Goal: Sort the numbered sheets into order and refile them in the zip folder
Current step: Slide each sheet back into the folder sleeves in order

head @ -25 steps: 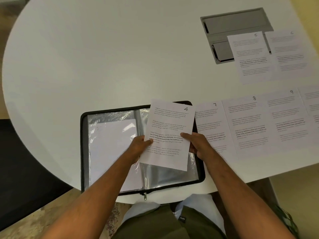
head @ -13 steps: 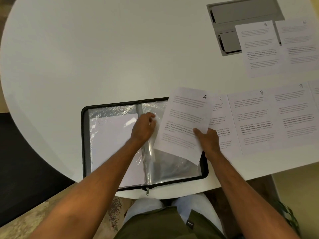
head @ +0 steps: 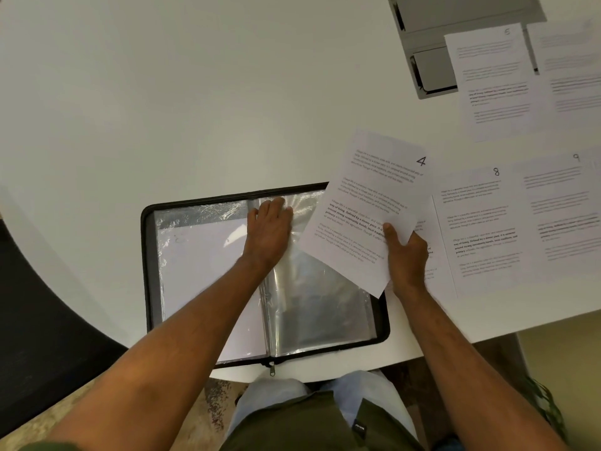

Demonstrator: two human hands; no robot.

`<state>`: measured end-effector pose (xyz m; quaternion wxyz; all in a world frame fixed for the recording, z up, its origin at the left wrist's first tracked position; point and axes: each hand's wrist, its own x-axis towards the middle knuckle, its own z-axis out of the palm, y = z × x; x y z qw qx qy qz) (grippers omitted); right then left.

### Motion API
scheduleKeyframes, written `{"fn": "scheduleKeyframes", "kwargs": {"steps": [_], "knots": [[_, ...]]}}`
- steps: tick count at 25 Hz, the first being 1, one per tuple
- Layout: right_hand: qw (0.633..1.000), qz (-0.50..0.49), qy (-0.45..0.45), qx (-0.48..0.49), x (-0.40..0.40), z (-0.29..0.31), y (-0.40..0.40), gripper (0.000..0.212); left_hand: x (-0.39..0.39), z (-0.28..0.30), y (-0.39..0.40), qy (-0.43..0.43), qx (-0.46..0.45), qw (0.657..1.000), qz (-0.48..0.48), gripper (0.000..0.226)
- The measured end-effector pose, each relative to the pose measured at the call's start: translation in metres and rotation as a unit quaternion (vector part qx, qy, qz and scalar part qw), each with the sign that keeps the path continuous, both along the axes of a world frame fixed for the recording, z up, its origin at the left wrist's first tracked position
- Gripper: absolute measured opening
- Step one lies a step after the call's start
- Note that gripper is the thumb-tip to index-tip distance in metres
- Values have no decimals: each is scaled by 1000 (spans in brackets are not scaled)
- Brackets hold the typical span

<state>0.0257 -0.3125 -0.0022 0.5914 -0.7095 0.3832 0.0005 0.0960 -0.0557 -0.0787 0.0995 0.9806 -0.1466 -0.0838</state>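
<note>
The black zip folder (head: 150,288) lies open at the table's near edge, with clear plastic sleeves on both sides. Its left sleeve (head: 201,275) holds a white sheet. My left hand (head: 268,229) rests on the top of the right-hand sleeve (head: 318,307) by the spine, fingers spread flat. My right hand (head: 406,255) pinches the lower right corner of sheet 4 (head: 367,203), which hangs tilted over the folder's right edge. Sheets 8 (head: 478,222) and 9 (head: 559,209) lie flat to the right; sheet 5 (head: 491,79) lies farther back.
A grey cable hatch (head: 429,37) is set into the white table (head: 195,92) at the back right, partly under sheet 5 and another sheet (head: 572,70). One more sheet (head: 432,275) lies mostly hidden under my right hand. A dark chair (head: 42,320) stands at the left.
My left hand let go of sheet 4 and moved onto the folder's right sleeve near the spine. My right hand carried sheet 4 to the right and tilted it.
</note>
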Motion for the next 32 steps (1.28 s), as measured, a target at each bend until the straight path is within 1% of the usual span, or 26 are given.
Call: {"fn": "scheduleKeyframes", "kwargs": {"steps": [2, 6, 8, 10, 13, 14, 16, 18, 19, 20, 22, 24, 26, 31, 32], "knots": [[1000, -15, -11, 11, 10, 2, 0, 29, 5, -1, 3, -14, -14, 1000, -1, 14], [995, -78, -40, 46, 34, 12, 2, 32, 14, 0, 5, -14, -32, 999, -18, 16], [989, -115, -54, 75, 48, 16, 3, 25, 19, 4, 6, 3, -40, 998, -38, 16], [981, -146, -51, 116, 61, 17, 4, 22, 24, 8, 8, 30, -46, 997, -55, 17], [971, -177, -16, 161, 77, 13, 7, 28, 34, 13, 9, 69, -55, 993, -76, 18], [969, -179, -9, 173, 82, 11, 9, 29, 37, 14, 9, 83, -60, 992, -80, 20], [964, -184, -6, 193, 90, 5, 12, 31, 41, 16, 8, 113, -65, 988, -78, 34], [958, -193, -8, 210, 96, 3, 16, 35, 43, 18, 5, 135, -77, 986, -55, 52], [957, -195, -10, 215, 99, 1, 18, 37, 45, 19, 2, 141, -87, 985, -37, 56], [956, -194, -10, 218, 102, 0, 19, 38, 46, 20, -1, 145, -98, 984, -17, 53], [955, -192, -10, 227, 107, -2, 19, 36, 48, 20, -4, 140, -112, 984, 12, 33], [951, -186, -13, 247, 113, -3, 18, 35, 49, 19, -7, 126, -112, 985, 20, 15], [948, -176, -21, 264, 119, -5, 14, 36, 51, 20, -9, 119, -117, 986, 23, 5], [949, -167, -29, 266, 136, -10, 8, 45, 59, 27, -11, 118, -156, 981, 17, 8], [948, -169, -29, 267, 139, -11, 7, 47, 60, 28, -10, 120, -161, 979, 15, 13]]}}
